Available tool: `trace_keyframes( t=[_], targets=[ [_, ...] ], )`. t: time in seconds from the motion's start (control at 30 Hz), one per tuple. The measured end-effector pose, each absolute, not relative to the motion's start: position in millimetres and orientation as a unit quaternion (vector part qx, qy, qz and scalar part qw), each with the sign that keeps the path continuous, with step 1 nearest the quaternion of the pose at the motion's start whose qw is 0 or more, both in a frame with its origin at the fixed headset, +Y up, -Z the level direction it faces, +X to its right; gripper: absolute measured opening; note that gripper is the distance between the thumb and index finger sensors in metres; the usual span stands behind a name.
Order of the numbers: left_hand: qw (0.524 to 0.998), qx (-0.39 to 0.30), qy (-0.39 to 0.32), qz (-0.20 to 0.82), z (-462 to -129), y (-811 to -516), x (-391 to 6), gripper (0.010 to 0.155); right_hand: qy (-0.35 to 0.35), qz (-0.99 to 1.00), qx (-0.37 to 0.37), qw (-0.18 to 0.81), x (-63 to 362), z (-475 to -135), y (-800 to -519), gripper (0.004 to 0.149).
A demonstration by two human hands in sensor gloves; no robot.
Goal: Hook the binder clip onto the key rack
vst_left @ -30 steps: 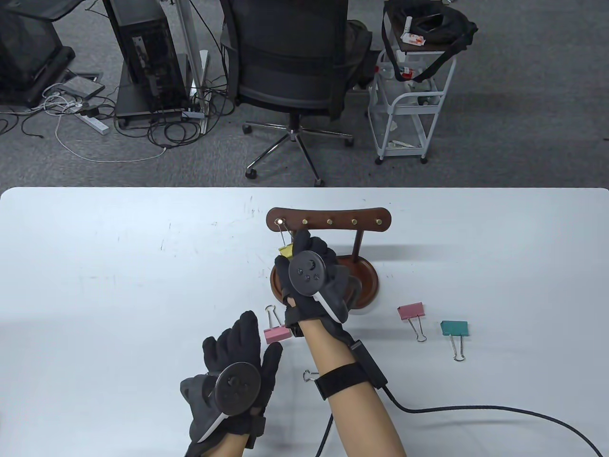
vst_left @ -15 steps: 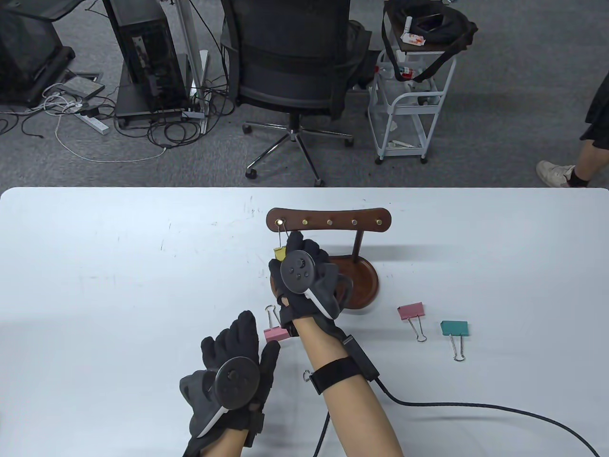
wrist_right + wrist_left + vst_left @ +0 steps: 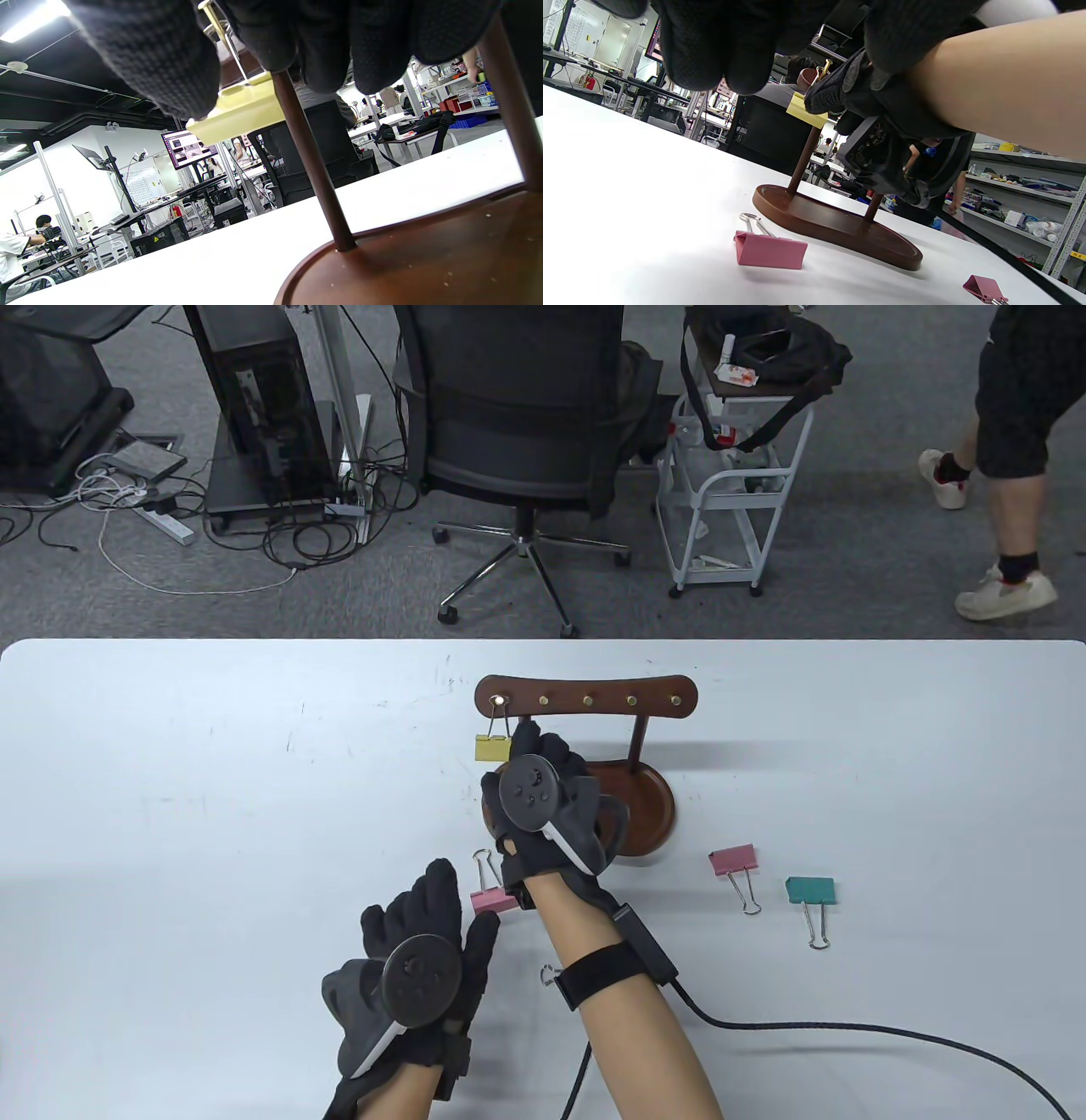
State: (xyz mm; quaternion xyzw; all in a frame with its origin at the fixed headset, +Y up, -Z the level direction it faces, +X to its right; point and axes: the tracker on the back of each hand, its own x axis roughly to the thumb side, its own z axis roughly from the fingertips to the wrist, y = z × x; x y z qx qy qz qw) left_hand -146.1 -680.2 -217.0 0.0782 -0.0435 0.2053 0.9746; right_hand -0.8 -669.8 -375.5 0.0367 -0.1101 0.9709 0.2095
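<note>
The brown wooden key rack (image 3: 585, 701) stands mid-table on an oval base (image 3: 649, 814). A yellow binder clip (image 3: 492, 747) hangs by its wire handle from the leftmost brass hook. My right hand (image 3: 528, 740) hovers just right of the clip. In the right wrist view the thumb and fingers (image 3: 229, 46) are apart around the wire, close beside the clip (image 3: 237, 112). My left hand (image 3: 428, 903) lies open on the table, fingers spread, next to a pink clip (image 3: 492, 899).
A second pink clip (image 3: 733, 859) and a teal clip (image 3: 810, 889) lie right of the base. A wire handle (image 3: 550, 976) shows under my right forearm. A black cable (image 3: 848, 1031) trails right. A person walks past beyond the table.
The yellow clip has come out from behind my right hand and now hangs in full view on the left hook. My right hand has drawn back slightly. The left hand has not moved.
</note>
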Motion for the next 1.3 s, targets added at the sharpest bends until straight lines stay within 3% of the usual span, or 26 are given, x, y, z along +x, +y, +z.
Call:
trace_keyframes(
  t=[0.37, 0.77, 1.3],
  targets=[
    [0.974, 0.073, -0.044, 0.209, -218.1, -683.0, -146.0, 0.079, -0.119, 0.969, 0.056, 0.211, 38.3, -351.5, -651.3, 0.079],
    [0.975, 0.071, -0.045, 0.206, -218.3, -684.6, -144.2, 0.079, -0.137, 0.965, 0.084, 0.206, 89.3, -295.8, -626.5, 0.081],
    [0.975, 0.079, -0.053, 0.198, -214.1, -682.1, -138.9, 0.078, -0.139, 0.965, 0.064, 0.215, 144.7, -225.0, -656.9, 0.079]
  ],
)
